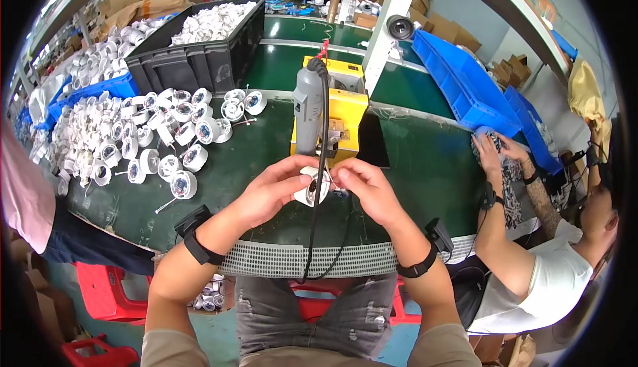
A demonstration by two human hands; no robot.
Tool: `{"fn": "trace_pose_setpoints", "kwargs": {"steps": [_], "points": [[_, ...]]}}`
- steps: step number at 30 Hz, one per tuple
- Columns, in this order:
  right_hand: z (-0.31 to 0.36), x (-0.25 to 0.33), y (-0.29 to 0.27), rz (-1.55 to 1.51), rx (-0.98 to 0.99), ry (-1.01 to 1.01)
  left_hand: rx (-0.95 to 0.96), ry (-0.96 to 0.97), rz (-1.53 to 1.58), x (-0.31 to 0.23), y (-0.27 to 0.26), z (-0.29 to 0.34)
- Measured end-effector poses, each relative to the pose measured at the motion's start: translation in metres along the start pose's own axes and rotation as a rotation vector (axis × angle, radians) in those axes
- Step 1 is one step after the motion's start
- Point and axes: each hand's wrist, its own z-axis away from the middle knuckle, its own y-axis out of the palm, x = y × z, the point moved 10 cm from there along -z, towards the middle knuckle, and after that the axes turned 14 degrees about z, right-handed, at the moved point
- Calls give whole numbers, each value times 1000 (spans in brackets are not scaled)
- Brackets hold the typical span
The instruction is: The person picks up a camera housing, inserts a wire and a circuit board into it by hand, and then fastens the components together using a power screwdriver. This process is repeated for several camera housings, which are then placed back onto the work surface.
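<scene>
A small white round housing (306, 196) with a dark opening is held over the green table in front of me. My left hand (271, 191) is closed around its left side, thumb on top. At its right side, my right hand (367, 186) has thumb and fingertips pinched together on thin reddish wires (334, 183); the fingertips are partly hidden. A black cable (314, 224) hangs across the housing. Just beyond my hands stand a grey electric screwdriver (308, 111), upright, and a yellow box-shaped machine (347, 108).
On the left lie several white round housings with wires (183, 184), beside a heap of white parts (86, 134). A black crate (199, 61) of white pieces stands behind them. Blue bins (465, 88) are at the right, where a co-worker (545, 274) handles small parts.
</scene>
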Motion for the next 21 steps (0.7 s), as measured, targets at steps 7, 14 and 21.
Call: {"fn": "trace_pose_setpoints", "kwargs": {"steps": [7,14,21], "points": [[2,-10,11,-326,147,106,-44,-23,-57,2,0,0],[9,24,-1,247,-104,-278,-182,-185,137,14,-11,-2],[12,32,7,386,-177,-249,-186,-195,85,18,-13,0]]}}
